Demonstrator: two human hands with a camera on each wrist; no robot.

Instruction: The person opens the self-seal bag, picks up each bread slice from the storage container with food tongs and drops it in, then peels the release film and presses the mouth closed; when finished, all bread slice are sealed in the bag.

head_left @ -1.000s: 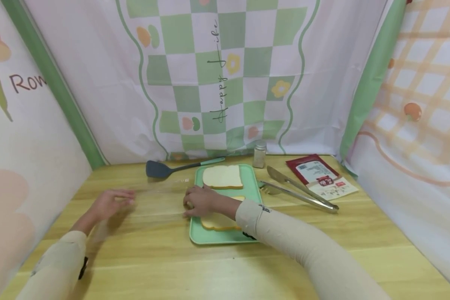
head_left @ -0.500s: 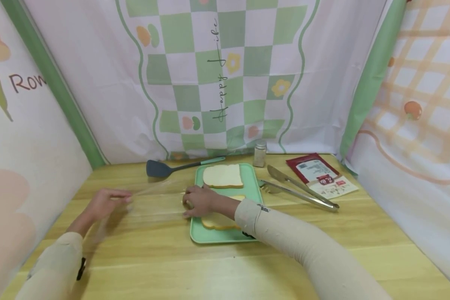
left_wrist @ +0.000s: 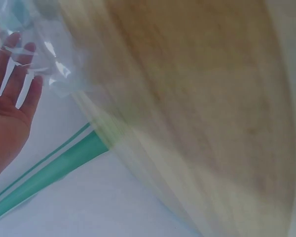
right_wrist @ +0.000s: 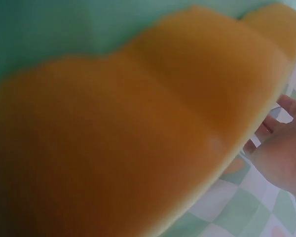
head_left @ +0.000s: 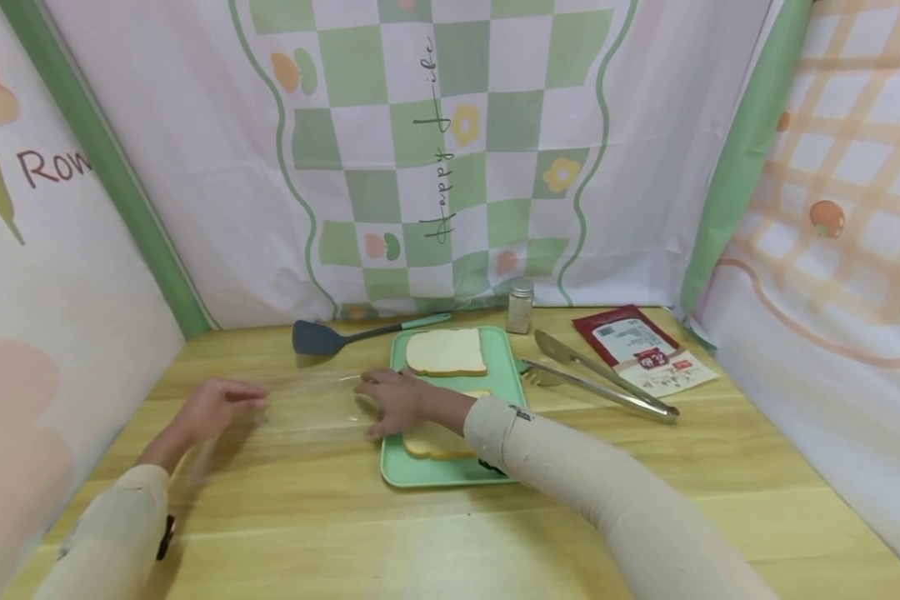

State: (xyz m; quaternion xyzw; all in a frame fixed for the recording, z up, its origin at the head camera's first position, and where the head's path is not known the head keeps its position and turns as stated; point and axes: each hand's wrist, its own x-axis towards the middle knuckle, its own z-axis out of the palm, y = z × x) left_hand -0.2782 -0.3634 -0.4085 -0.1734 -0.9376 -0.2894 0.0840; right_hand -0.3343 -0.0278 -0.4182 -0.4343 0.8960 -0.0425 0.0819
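A clear plastic bag (head_left: 311, 404) stretches low over the table between both hands, its outline faint. At its left end my left hand (head_left: 213, 408) pinches the plastic with fingers fairly straight; in the left wrist view glossy film (left_wrist: 59, 61) crosses the fingertips. My right hand (head_left: 401, 404) is at the bag's other end, fingers spread, with glints of plastic by the fingertips. Its wrist passes over the near bread slice (head_left: 431, 442) on the green tray (head_left: 420, 475). Another bread slice (head_left: 446, 350) lies at the tray's far end. Brown crust (right_wrist: 138, 113) fills much of the right wrist view.
Behind the bag lies a dark spatula (head_left: 318, 339) with a green handle. A glass shaker (head_left: 520, 310) stands by the back curtain. Metal tongs (head_left: 607, 387) lie right of the tray, and a red and white food packet (head_left: 641, 350) is beyond them.
My right hand's fingers have straightened and spread from a more curled pose, shifting slightly left. My left hand stays nearly in place. The tray and bread have not moved.
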